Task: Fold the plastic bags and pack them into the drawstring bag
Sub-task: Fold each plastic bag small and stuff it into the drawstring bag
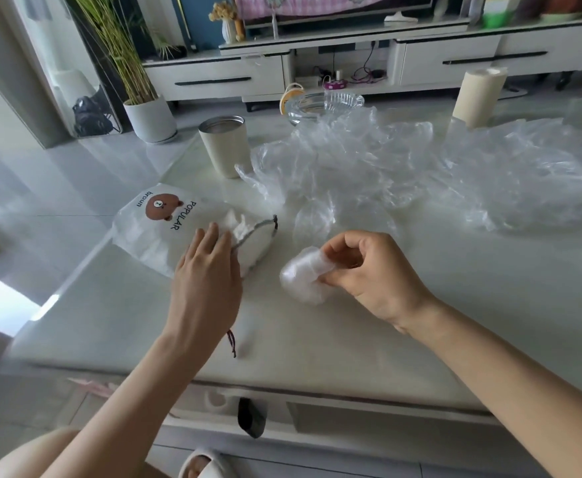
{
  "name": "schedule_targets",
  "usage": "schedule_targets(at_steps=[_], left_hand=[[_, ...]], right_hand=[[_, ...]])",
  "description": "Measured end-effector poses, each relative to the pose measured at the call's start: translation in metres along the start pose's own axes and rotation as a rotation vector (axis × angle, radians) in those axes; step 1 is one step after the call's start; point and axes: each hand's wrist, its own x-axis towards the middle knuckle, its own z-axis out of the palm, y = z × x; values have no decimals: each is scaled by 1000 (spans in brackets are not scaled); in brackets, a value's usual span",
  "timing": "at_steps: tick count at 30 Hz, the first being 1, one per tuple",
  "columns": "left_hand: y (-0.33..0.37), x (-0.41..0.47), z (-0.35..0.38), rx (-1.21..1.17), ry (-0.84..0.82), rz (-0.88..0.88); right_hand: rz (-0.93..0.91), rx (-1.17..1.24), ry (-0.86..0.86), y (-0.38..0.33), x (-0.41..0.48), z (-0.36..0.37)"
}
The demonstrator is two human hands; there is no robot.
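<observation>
A white drawstring bag point(165, 232) with a brown bear print and the word POPULAR lies on the table's left side, its grey cord mouth point(258, 229) facing right. My left hand point(206, 277) rests on the bag near that mouth, fingers flat and slightly apart. Pinched in my right hand point(365, 274) is a small folded clear plastic bag point(303, 277), held just above the table to the right of the drawstring bag. Behind them a loose pile of crumpled clear plastic bags point(369, 163) spreads across the table to the right edge.
A cream metal cup point(225, 146) stands behind the drawstring bag. A glass ashtray point(320, 105) and a cream roll point(479, 96) sit at the table's far side. The white table point(317, 346) has its front edge close to me.
</observation>
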Motion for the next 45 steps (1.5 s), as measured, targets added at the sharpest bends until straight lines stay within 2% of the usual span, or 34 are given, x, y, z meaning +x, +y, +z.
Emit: schedule_targets(at_steps=[5,7,9,11,13,15,18,20,26,29,31,35,38,40,42,43,45], left_hand=[[19,-24,-25,-211,125,46],[32,-35,-31,-310,135,78],[39,-43,-32,-352,134,124],[41,-49,-27,-331,115,166],[42,-56,-20,-298,81,194],[42,-63,-12,-224,54,260],[40,-72,3,-62,9,409],[36,-72,9,18,-9,456],[5,-54,11,171,-26,421],[-12,-38,11,223,-57,360],[-23,-28,10,213,-101,298],[-39,-15,5,231,-156,136],[-29,-13,-1,206,-154,48],[-11,-13,-6,62,-61,55],[12,-14,-14,-90,38,164],[26,-15,-20,-195,42,199],[51,-16,-29,-453,-47,153]], right_hand=[[-266,-59,42,-12,-4,19],[-465,-225,90,-12,-5,27],[-660,-469,215,-6,-6,32],[-721,-574,393,0,-5,34],[-710,-564,465,4,-3,34],[-637,-549,393,9,0,34],[-287,-506,183,11,5,34],[-183,-478,118,11,9,32],[-204,-511,-88,-3,20,-1],[-93,-662,-263,4,11,-24],[-83,-812,-246,18,7,-27],[-290,-897,-51,36,9,-19],[-280,-770,6,31,11,-19],[-222,-545,19,18,6,-24],[-140,-314,-20,-1,-3,-29],[-101,-183,-53,-11,-9,-33],[-22,82,-113,-26,-22,-40]])
